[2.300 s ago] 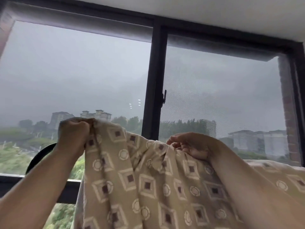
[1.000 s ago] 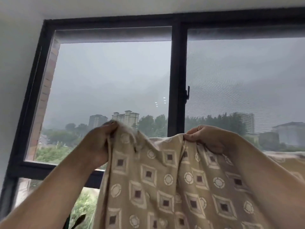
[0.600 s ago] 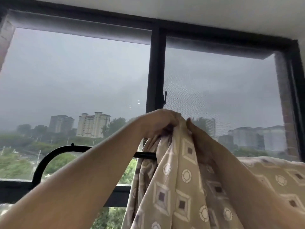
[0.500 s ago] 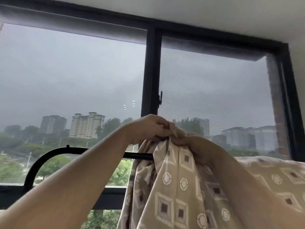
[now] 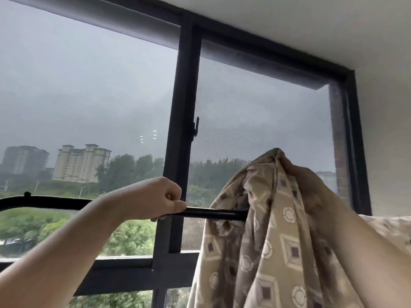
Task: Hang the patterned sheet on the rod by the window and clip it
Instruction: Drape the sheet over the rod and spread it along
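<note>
Left hand (image 5: 160,200) is curled around the black rod (image 5: 213,213), steadying it. Right hand (image 5: 295,174) pinches the bunched patterned sheet (image 5: 273,252) up above the rod, partly draped already I think. Spreading and clipping still left; no clips in sight.

A large window with a dark frame (image 5: 185,107) is filling the wall under a white ceiling (image 5: 311,25). Outside, grey sky is hanging over pale buildings (image 5: 81,163) and green trees (image 5: 129,172).
</note>
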### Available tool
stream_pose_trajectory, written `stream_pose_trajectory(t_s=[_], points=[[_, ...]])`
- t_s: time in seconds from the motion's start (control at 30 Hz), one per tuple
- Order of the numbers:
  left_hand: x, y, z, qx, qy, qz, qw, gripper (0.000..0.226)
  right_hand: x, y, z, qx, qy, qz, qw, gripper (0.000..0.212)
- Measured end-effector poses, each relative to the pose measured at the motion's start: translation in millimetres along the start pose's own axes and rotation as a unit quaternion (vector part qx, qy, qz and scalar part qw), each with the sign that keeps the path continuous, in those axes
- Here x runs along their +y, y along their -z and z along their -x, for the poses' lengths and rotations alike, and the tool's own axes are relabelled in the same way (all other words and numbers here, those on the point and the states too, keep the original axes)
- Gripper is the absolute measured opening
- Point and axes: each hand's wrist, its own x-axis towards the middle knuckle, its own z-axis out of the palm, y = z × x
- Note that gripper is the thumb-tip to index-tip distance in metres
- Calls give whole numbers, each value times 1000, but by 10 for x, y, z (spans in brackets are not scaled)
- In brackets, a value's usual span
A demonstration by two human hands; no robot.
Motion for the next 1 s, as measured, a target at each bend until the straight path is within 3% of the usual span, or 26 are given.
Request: stream_pose_trajectory(t_s=[0.13,0.2,0.23,0.3,0.37,0.43,0.5,0.57,0.67,0.73,0.8,0.87,0.93,1.0], points=[[127,-210,36,84,15,-99,991,23,-70,451,13,13,-47,97,994,50],[315,-533,48,230,-21,-159,960,14,-75,580,3,-19,-62,108,992,26],[447,-729,43,300,-52,-168,938,14,-81,648,-31,-45,-71,115,990,30],[752,-1137,29,362,-90,-130,918,11,-76,637,-66,-81,-101,182,975,49],[1018,-1562,-29,345,-52,-73,934,21,-44,629,-90,-111,-103,202,968,42],[1240,-1918,-113,319,8,2,948,21,-3,666,-171,-152,-106,200,962,54],[1400,-2102,-197,338,81,129,929,9,33,727,-247,-180,-107,172,963,53],[1489,-2140,-242,323,144,224,908,23,36,789,-292,-194,-112,132,966,49],[1485,-2123,-300,259,143,343,892,21,23,883,-317,-170,-115,102,973,50],[1517,-2061,-284,268,130,380,876,10,6,943,-316,-168,-110,93,975,57],[1590,-1966,-254,262,118,480,829,7,-19,963,-311,-173,-96,106,974,58],[1617,-1844,-240,203,105,643,732,15,-50,982,-307,-178,-111,156,965,42],[1558,-1726,-254,139,96,741,650,33,-74,1065,-368,-155,-145,257,943,36],[1468,-1665,-279,96,102,784,605,39,-56,1139,-406,-146,-168,356,908,33]])
